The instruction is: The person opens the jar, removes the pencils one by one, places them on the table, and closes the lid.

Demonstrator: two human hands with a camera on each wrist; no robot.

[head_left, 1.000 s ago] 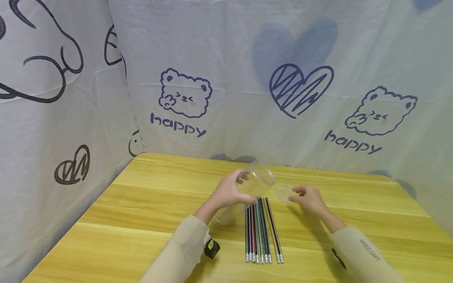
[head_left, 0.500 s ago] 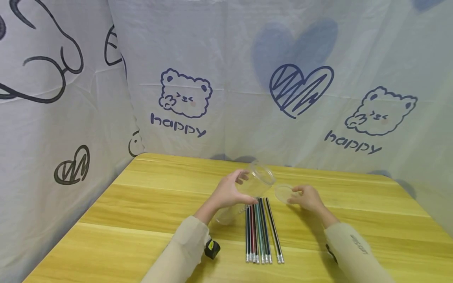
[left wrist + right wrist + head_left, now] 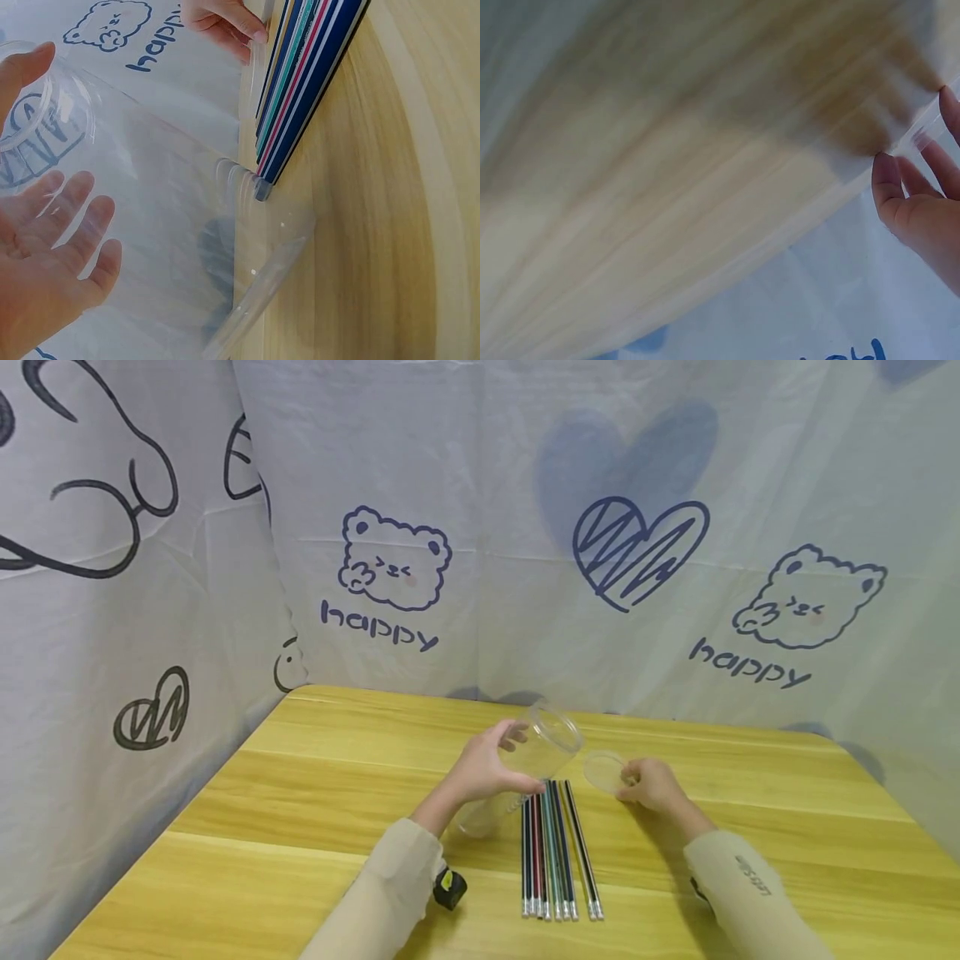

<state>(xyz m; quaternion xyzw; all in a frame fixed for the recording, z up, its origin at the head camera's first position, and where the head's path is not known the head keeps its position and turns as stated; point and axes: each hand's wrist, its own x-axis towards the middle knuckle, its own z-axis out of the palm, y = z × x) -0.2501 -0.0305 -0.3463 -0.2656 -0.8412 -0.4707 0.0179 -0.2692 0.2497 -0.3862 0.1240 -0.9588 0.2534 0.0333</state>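
In the head view my left hand (image 3: 480, 768) grips a clear, see-through plastic jar (image 3: 542, 758), thumb on the near side and fingers round the far side. The jar leans, its open mouth up and to the right, its base low on the left. Through its wall the fingers (image 3: 84, 225) show in the left wrist view. My right hand (image 3: 654, 783) pinches the right edge of a thin clear round lid (image 3: 602, 772), close over the table. Several striped pencils (image 3: 551, 860) lie side by side between my hands, eraser ends toward me; the jar overlaps their far ends.
The yellow wood-grain table (image 3: 300, 777) runs back to a white cloth (image 3: 510, 635) printed with bears and hearts. Another printed cloth (image 3: 217, 610) hangs along the left. A small black device (image 3: 448, 887) sits at my left wrist.
My right hand and forearm have shifted slightly left, and its fingers have closed in at the lid's right edge. The left hand, jar and pencils stay in place.
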